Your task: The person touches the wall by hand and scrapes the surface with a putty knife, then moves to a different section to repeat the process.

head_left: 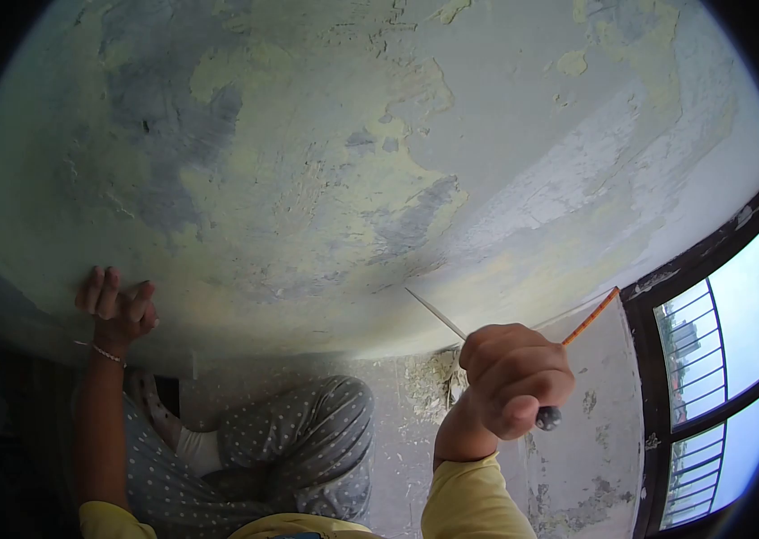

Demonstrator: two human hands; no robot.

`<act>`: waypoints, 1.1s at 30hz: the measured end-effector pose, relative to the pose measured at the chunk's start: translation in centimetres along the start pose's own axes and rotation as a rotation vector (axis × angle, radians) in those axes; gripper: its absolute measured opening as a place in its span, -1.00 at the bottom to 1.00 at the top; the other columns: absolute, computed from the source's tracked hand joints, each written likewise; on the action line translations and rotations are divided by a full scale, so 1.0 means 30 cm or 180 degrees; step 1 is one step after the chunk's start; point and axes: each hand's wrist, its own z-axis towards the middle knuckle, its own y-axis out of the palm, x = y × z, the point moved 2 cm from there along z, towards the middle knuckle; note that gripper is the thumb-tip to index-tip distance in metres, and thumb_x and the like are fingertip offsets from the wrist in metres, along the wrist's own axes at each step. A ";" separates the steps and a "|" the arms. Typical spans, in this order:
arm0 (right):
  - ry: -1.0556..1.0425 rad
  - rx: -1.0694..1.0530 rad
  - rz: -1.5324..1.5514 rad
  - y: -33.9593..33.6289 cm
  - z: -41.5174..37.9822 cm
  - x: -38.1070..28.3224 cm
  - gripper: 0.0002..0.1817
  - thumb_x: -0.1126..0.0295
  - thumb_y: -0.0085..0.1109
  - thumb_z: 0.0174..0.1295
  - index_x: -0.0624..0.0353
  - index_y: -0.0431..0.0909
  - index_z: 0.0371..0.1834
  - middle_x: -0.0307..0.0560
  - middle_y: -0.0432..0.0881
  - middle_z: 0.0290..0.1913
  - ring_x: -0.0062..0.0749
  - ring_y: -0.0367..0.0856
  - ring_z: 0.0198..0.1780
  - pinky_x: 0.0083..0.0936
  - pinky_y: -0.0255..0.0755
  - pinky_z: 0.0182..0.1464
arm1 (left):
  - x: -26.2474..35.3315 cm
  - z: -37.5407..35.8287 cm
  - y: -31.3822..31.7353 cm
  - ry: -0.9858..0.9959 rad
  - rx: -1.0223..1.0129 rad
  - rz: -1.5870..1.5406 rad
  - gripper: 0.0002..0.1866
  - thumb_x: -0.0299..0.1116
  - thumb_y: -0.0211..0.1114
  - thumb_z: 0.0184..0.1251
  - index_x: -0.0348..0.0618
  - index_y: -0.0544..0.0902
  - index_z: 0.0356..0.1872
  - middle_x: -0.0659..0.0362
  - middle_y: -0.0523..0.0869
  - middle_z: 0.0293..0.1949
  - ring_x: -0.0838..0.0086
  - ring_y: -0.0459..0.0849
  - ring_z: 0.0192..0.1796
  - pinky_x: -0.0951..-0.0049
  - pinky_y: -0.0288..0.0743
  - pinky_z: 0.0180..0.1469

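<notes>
My right hand (519, 373) is closed around a thin pointed tool, perhaps a screwdriver or a narrow knife (436, 311). Its pale metal shaft points up and left at the peeling wall (335, 180), and its dark rounded handle end shows below my fingers. An orange striped stick (591, 314) juts out beyond the same hand; I cannot tell whether I hold it too. On the left, my left hand (119, 305) is raised at the wall's lower part, with loosely bent fingers apart and nothing in them. A beaded bracelet (103, 352) circles that wrist.
Patches of yellow, grey and white paint cover the wall, with flaking edges. At the right stands a dark-framed window (658, 431) with bars (698, 350) outside. Below are my bent legs in dotted grey trousers (299, 440) and a clog-like shoe (150, 404), beside a scuffed pale surface (577, 449).
</notes>
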 end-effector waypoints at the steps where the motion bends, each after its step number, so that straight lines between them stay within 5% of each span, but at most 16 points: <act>1: -0.0343 0.0054 0.0217 -0.011 0.003 -0.042 -0.51 0.30 0.26 0.22 0.16 0.18 -0.73 -0.25 0.20 -0.81 -0.48 0.12 -0.82 -0.54 0.07 -0.75 | -0.001 -0.009 -0.004 -0.0008 -0.0047 -0.0007 -0.58 -0.09 -0.15 0.39 0.31 0.46 0.22 0.07 0.28 0.33 0.18 0.21 0.37 0.16 0.12 0.29; 2: -0.0303 0.0069 0.0223 -0.015 0.011 -0.041 -0.51 0.30 0.26 0.22 0.16 0.18 -0.73 -0.25 0.20 -0.81 -0.48 0.12 -0.82 -0.54 0.07 -0.75 | -0.003 -0.013 -0.003 0.0013 -0.0061 0.0005 -0.58 -0.09 -0.15 0.39 0.31 0.45 0.22 0.07 0.28 0.33 0.18 0.21 0.37 0.16 0.12 0.29; 4: -0.0662 -0.0260 -0.0192 -0.023 0.054 -0.027 -0.54 0.29 -0.06 0.41 0.08 0.12 -0.69 -0.33 0.15 -0.82 -0.64 0.07 -0.86 -0.63 0.00 -0.84 | -0.002 -0.014 -0.003 0.0039 -0.0048 -0.0003 -0.58 -0.09 -0.16 0.39 0.31 0.45 0.22 0.07 0.28 0.33 0.19 0.21 0.36 0.15 0.12 0.29; 8: -0.0398 -0.0262 -0.0401 -0.004 0.062 -0.003 -0.56 0.29 -0.08 0.40 0.07 0.14 -0.69 -0.35 0.16 -0.80 -0.67 0.03 -0.86 -0.68 0.00 -0.82 | 0.000 -0.002 -0.001 0.0000 -0.0032 0.0012 -0.58 -0.09 -0.16 0.40 0.31 0.44 0.23 0.07 0.28 0.32 0.18 0.21 0.36 0.16 0.12 0.29; 13: -0.0690 0.0141 0.0137 -0.027 0.034 -0.092 -0.52 0.29 0.15 0.31 0.15 0.22 -0.75 -0.25 0.25 -0.81 -0.47 0.18 -0.83 -0.53 0.16 -0.78 | 0.002 -0.004 -0.006 0.0027 -0.0005 0.0017 -0.58 -0.09 -0.16 0.39 0.32 0.45 0.22 0.07 0.28 0.32 0.18 0.22 0.36 0.17 0.13 0.29; 17: 0.0636 0.0256 -0.0428 -0.004 -0.013 0.113 -0.52 0.33 0.29 0.16 0.19 0.21 -0.77 -0.20 0.28 -0.79 -0.42 0.26 -0.77 -0.46 0.25 -0.68 | 0.002 0.003 0.003 0.0006 0.0012 0.0031 -0.58 -0.08 -0.16 0.39 0.32 0.45 0.21 0.07 0.28 0.32 0.17 0.21 0.36 0.17 0.12 0.29; 21: -0.0300 0.0341 -0.0003 0.019 -0.001 -0.056 -0.50 0.32 0.25 0.20 0.18 0.16 -0.77 -0.21 0.27 -0.78 -0.45 0.21 -0.80 -0.50 0.18 -0.73 | -0.005 -0.030 0.005 0.0012 -0.0078 -0.0001 -0.58 -0.07 -0.15 0.38 0.32 0.45 0.21 0.07 0.28 0.32 0.17 0.21 0.36 0.16 0.11 0.30; 24: -0.0244 0.0251 -0.0101 -0.013 0.024 -0.016 -0.50 0.31 0.23 0.22 0.17 0.14 -0.75 -0.23 0.24 -0.79 -0.45 0.19 -0.80 -0.52 0.11 -0.75 | -0.004 -0.019 0.005 0.0001 0.0017 0.0002 -0.58 -0.07 -0.15 0.38 0.32 0.46 0.21 0.07 0.29 0.31 0.18 0.21 0.37 0.16 0.11 0.30; 27: 0.0500 0.0162 -0.0174 -0.003 0.001 0.102 -0.52 0.30 0.23 0.22 0.18 0.17 -0.73 -0.23 0.20 -0.80 -0.43 0.15 -0.79 -0.55 0.05 -0.72 | -0.003 -0.021 0.003 -0.0025 -0.0033 0.0004 -0.58 -0.07 -0.15 0.38 0.30 0.47 0.20 0.06 0.29 0.32 0.18 0.20 0.37 0.16 0.11 0.30; 33: -0.0604 0.0223 0.0270 -0.034 -0.002 -0.060 -0.56 0.35 0.19 0.22 0.18 0.19 -0.72 -0.23 0.23 -0.81 -0.44 0.17 -0.81 -0.52 0.11 -0.72 | -0.010 -0.033 0.006 0.0075 -0.0066 0.0023 -0.59 -0.08 -0.17 0.39 0.30 0.46 0.20 0.07 0.28 0.32 0.18 0.19 0.37 0.16 0.11 0.30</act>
